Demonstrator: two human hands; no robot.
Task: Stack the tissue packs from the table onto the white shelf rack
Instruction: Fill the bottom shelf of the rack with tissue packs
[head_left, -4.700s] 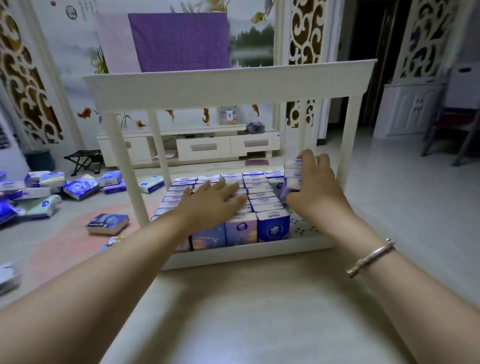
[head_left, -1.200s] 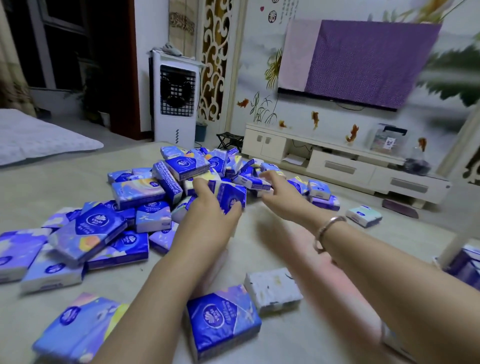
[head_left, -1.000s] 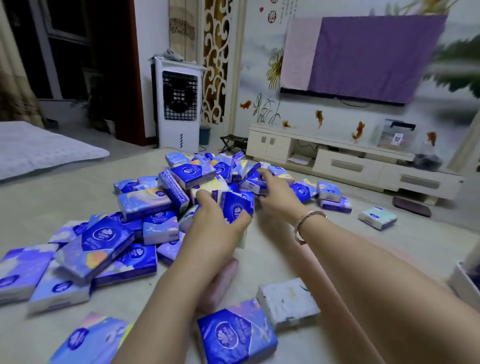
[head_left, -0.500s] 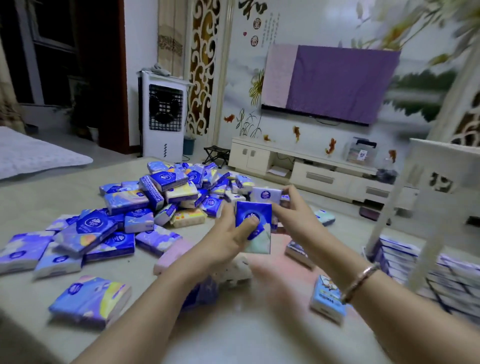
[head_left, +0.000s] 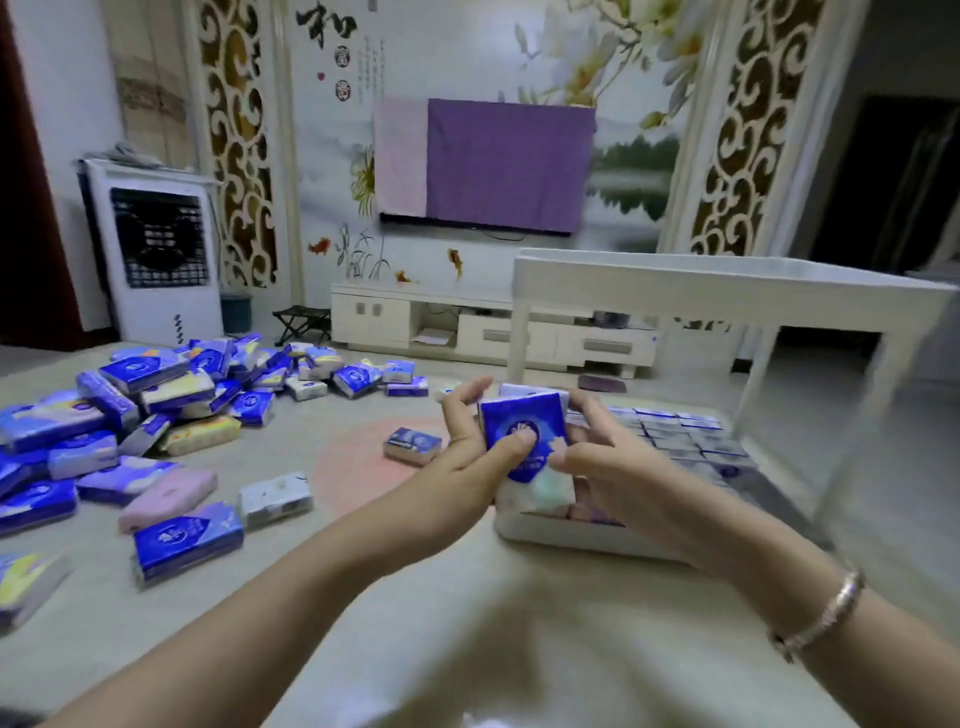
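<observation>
A large black brush character, 和 (head_left: 326, 27), stands on the wall; the small writing beside it and the tissue-pack logos are too blurred to read.

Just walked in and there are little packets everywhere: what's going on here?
A person is moving tissue packs onto a white shelf rack. Both hands, left hand and right hand, hold a small stack fronted by a blue plastic-wrapped tissue pack at the rack's near edge. Its lower tier already holds rows of packs; a loose pile of packs waits to the left.

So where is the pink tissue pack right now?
In the head view the pink tissue pack lies on the table at the left, beside a blue pack near the pile's front edge.
</observation>
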